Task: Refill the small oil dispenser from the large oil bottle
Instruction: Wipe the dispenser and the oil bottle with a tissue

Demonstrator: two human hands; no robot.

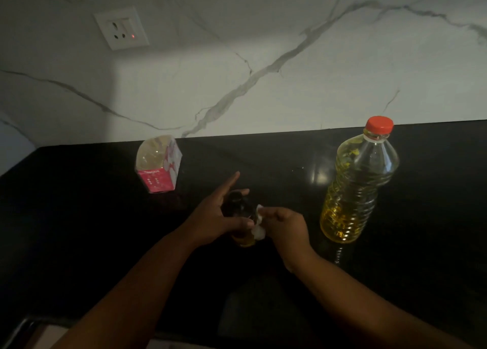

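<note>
The small oil dispenser (240,208) stands on the black counter (79,230), dark at the top with yellow oil showing at its base. My left hand (217,217) steadies it from the left, index finger stretched out. My right hand (286,226) presses a white tissue (258,228) against the dispenser's right side. The large oil bottle (358,188) stands upright to the right, red cap on, yellow oil in its lower part, apart from both hands.
A pink and white box (159,164) with a clear window stands at the back left of the counter. A wall socket (121,28) with a red light sits on the marble backsplash. The counter's front edge runs along the bottom left.
</note>
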